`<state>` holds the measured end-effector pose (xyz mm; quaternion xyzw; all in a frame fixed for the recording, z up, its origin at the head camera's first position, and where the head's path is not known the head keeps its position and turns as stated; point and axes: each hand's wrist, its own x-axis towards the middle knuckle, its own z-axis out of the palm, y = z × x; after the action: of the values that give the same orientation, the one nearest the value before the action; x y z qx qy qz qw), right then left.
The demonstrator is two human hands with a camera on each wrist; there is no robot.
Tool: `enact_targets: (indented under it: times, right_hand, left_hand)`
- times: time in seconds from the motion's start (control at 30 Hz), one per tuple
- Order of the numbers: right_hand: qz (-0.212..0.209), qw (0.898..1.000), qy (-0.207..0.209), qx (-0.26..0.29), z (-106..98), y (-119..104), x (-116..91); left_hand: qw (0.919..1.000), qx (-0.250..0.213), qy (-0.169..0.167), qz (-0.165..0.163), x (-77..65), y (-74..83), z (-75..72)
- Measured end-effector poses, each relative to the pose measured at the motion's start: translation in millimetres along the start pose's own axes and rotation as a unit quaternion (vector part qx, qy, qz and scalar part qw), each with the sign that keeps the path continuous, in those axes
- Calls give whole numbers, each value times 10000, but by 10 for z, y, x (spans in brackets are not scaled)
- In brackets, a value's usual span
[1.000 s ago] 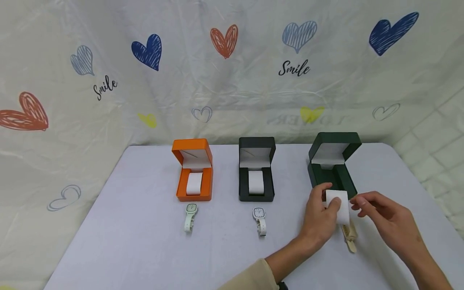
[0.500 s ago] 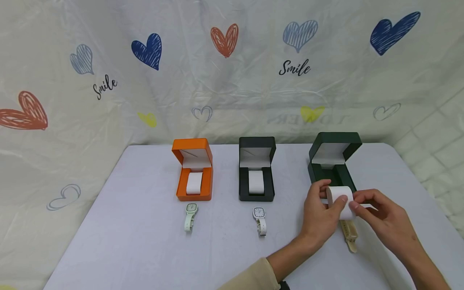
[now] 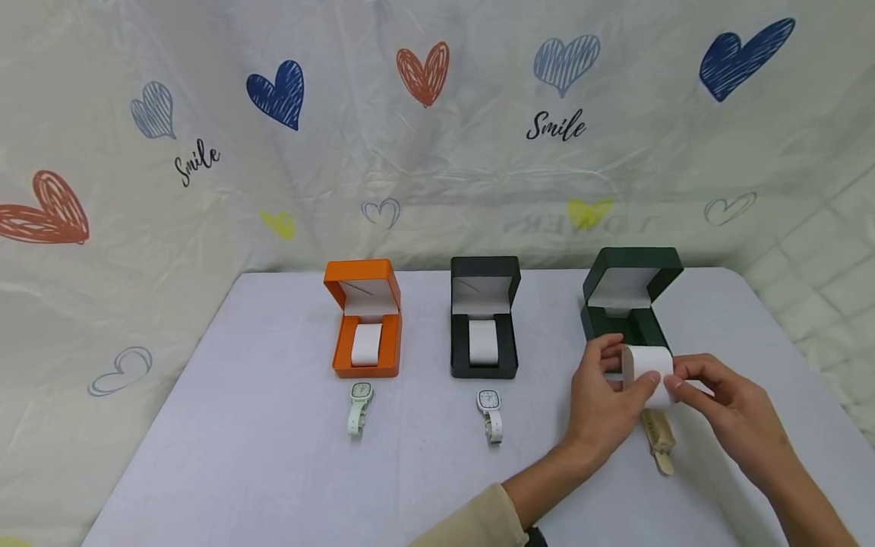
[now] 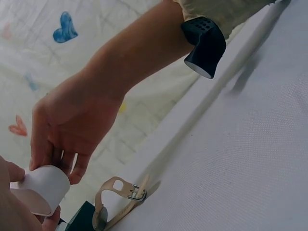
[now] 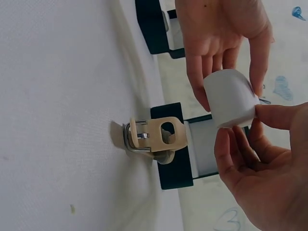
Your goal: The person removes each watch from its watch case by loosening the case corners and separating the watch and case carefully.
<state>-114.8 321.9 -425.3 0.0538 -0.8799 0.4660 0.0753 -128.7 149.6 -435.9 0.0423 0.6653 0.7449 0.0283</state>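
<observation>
My left hand (image 3: 601,403) holds a white watch cushion (image 3: 652,365) between thumb and fingers, in front of the green watch box (image 3: 632,258). On the cushion's other side, the thumb and fingers of my right hand (image 3: 728,410) pinch its edge. The right wrist view shows the cushion (image 5: 231,98) between both hands. The green box stands with its lid up, and its lower front is partly hidden by my hands. Just below the cushion lies a beige-strapped watch (image 3: 658,441); its metal buckle (image 5: 137,136) is fastened in the right wrist view, and its dial is hidden.
An orange watch box (image 3: 345,357) and a black one (image 3: 458,357) stand with lids up, each holding a white cushion. A pale green watch (image 3: 358,406) and a white watch (image 3: 490,414) lie before them on the white table (image 3: 273,456). A heart-printed sheet (image 3: 478,159) hangs behind.
My right hand has come from beside the cushion to pinch its edge. Both hands have shifted slightly up and right with the cushion, which has turned to show its curved side.
</observation>
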Motion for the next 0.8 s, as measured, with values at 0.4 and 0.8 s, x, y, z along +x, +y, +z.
enact_targets:
  times: [0.4, 0.8]
  right_hand:
    - [425, 9984, 241, 282, -72, 86, 99]
    - [462, 9958, 487, 624, -12, 158, 236]
  left_hand:
    - [9925, 851, 222, 846, 14, -41, 54]
    - [9885, 881, -3, 1229, 66, -125, 56]
